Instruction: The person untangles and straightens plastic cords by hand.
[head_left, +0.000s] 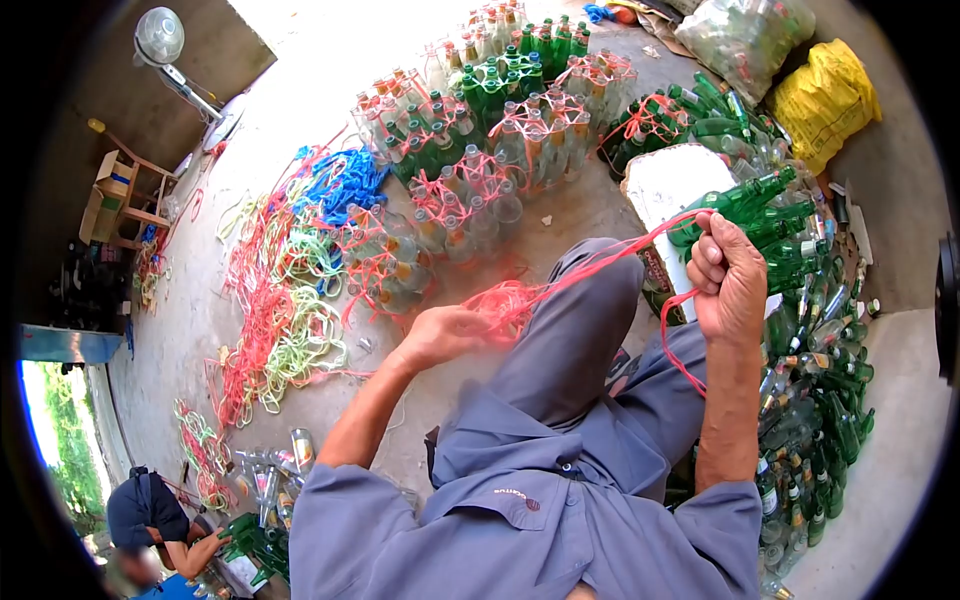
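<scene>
My right hand (728, 275) is closed, pinching a strand of red plastic string (625, 250) between thumb and fingers; a loose end loops down by the wrist. From there the string runs left over my raised knee to a loose red tangle (505, 305). At that tangle is my left hand (450, 335), its fingers smeared by motion, so their grip is unclear. Beside my right hand, green glass bottles (750, 205) lie on a white slab (675, 180). Bundles of clear bottles (470, 205) tied with red string stand in front of me.
Heaped red, green and blue string (265, 290) covers the floor at left. Loose bottles (820, 400) pile along the right wall, near a yellow sack (825, 100). A fan (160, 38) stands at far left. Another person (150, 520) bends over bottles at lower left.
</scene>
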